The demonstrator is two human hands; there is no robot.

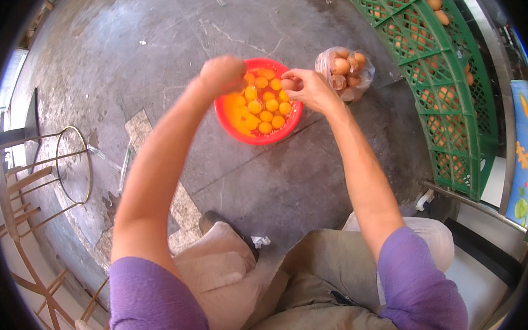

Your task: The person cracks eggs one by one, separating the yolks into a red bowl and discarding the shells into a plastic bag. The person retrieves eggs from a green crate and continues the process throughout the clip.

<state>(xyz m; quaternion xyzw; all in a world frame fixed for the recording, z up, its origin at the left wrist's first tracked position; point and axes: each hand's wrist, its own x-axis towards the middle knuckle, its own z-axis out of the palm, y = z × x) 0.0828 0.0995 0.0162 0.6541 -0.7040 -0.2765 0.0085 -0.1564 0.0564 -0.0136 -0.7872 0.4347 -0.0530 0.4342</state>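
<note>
A red plastic basin (pixel 262 140) on the floor holds many raw egg yolks (pixel 265 116) in egg white. Over its upper left rim is my left hand (pixel 225 75), blurred and curled; whether anything is inside it cannot be told. At the basin's right rim my right hand (pixel 307 89) holds a brown egg or eggshell (pixel 289 84) between thumb and fingers. Just right of that hand, a clear plastic bag (pixel 367 76) stands on the floor, filled with brown eggshells (pixel 339 81), some visibly broken.
A green plastic crate (pixel 459 96) with many brown eggs (pixel 434 3) stands along the right. A wooden chair (pixel 7 196) and a metal ring (pixel 87 165) are at the left. A flattened cardboard piece (pixel 183 209) and crumpled white paper (pixel 261 241) lie near my feet.
</note>
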